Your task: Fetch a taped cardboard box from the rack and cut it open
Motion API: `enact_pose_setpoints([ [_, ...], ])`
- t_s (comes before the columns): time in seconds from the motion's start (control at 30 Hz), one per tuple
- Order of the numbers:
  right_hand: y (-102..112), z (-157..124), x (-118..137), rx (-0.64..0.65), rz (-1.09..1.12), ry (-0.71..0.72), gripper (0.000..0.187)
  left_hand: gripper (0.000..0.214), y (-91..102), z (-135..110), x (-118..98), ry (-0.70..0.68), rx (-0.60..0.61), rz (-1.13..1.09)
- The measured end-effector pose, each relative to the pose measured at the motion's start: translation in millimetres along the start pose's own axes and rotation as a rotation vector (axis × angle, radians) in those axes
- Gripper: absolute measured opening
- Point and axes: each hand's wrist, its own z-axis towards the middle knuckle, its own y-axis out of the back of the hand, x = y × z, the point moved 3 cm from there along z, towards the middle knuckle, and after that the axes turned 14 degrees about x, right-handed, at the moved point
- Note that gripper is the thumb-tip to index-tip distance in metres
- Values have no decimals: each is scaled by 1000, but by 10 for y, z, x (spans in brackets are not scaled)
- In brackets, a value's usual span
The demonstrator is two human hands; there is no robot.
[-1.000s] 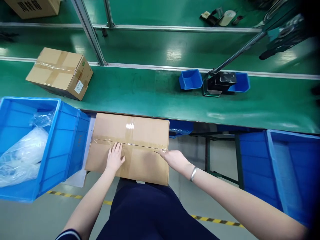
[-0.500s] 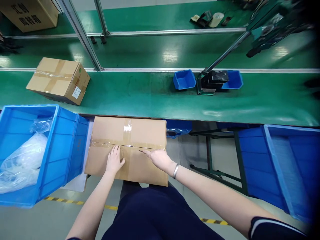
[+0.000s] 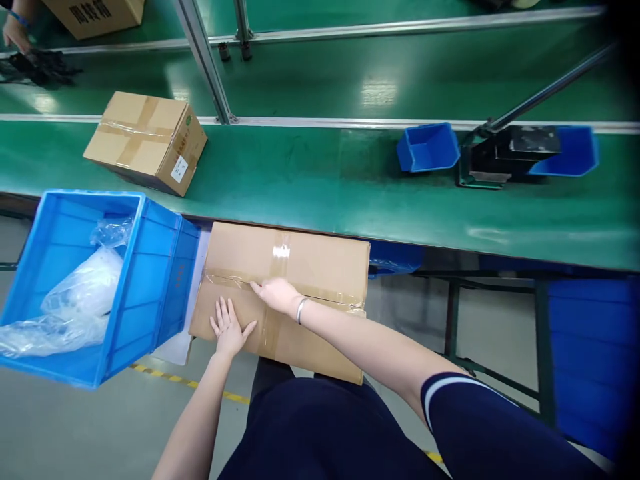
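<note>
A taped cardboard box rests on my lap against the near edge of the green conveyor belt. My left hand lies flat and open on the box's near flap, fingers spread. My right hand reaches across to the left and presses its fingers on the clear tape seam that runs along the middle of the lid; nothing is held in it. A bracelet sits on the right wrist.
A big blue crate with clear plastic bags stands to the box's left. A second taped box lies on the belt. Small blue bins and a black tape tool sit at right. Another person's hand is top left.
My right hand has slid leftward along the tape seam from the box's right edge to near its middle. The left hand stayed flat on the flap. The view shifted slightly.
</note>
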Motion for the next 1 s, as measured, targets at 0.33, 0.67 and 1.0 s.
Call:
enact_pose_setpoints([
  [0.33, -46, -129, 16, 74, -72, -15, 43, 98, -10, -48, -56, 11, 19, -20],
  [0.67, -205, -727, -314, 214, -98, -119, 42, 69, 340, 96, -319, -365, -31, 45],
  [1.0, -297, -965, -524, 229, 9, -146, 46, 63, 681, 248, -560, -431, 64, 72],
])
